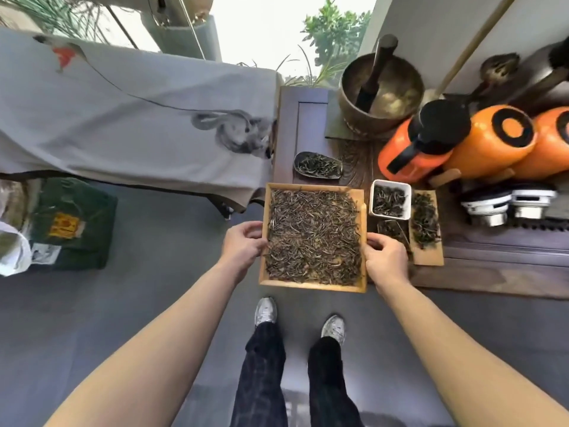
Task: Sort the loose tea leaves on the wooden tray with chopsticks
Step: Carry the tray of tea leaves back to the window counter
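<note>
While arms reach forward | both hands grip wooden tray (314,286) edges | left hand (241,245) | right hand (386,257)

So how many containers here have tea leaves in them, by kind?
Wooden tray held by both hands: 1
White square dish: 1
Dark scoop-shaped dish: 1
Flat wooden board: 1
Total: 4

Tea room: dark wooden tea table (492,269), brass singing bowl (380,97), orange canisters (489,143).
</note>
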